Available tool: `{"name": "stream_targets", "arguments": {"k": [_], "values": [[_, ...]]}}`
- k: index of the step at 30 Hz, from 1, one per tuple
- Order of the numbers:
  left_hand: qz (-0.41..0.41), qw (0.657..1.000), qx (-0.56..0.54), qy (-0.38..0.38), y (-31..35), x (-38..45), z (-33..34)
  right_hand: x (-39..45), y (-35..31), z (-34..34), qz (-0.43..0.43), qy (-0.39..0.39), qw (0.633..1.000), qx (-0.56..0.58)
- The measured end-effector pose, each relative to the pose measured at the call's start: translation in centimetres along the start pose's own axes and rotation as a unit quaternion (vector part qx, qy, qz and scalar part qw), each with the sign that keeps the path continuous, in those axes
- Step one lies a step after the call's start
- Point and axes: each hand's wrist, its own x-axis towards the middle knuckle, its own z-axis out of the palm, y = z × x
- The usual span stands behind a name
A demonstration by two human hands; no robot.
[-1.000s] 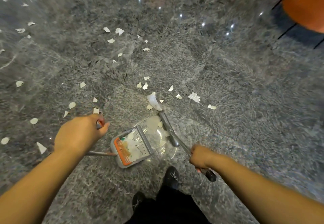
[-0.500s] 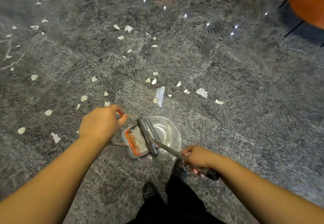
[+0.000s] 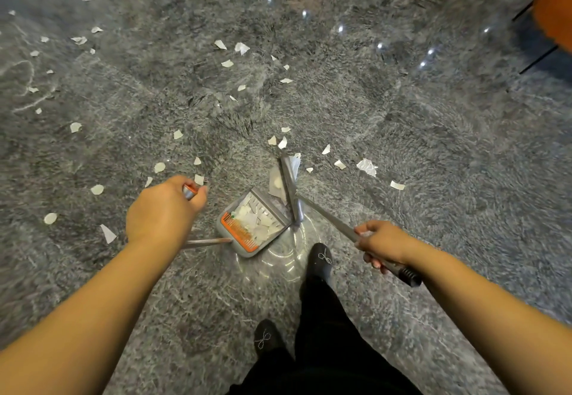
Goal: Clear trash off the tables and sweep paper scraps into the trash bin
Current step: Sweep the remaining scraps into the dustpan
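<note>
Arms: both bare from the lower frame edges to the wrists, no sleeves showing.
Left hand (image 3: 164, 212): bare, no ring, watch or glove to be seen.
Right hand (image 3: 382, 243): bare too, nothing worn on the wrist.
Trousers (image 3: 322, 326): black, plain, loose around the legs, running down to the shoes.
Shoes (image 3: 322, 258): black, rounded toes, each with a small pale bow-shaped ornament on top; the second shoe (image 3: 264, 339) carries the same mark.
Upper clothing: out of view.
</note>
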Motion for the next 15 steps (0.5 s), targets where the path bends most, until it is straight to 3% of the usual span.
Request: {"name": "stream_targets", "arguments": {"k": [15], "values": [[-0.023,0.998,0.051,-0.021,9.4,14.7,1.3,11.9,-11.0,-12.3,-0.011,0.026,0.997,-0.078]]}}
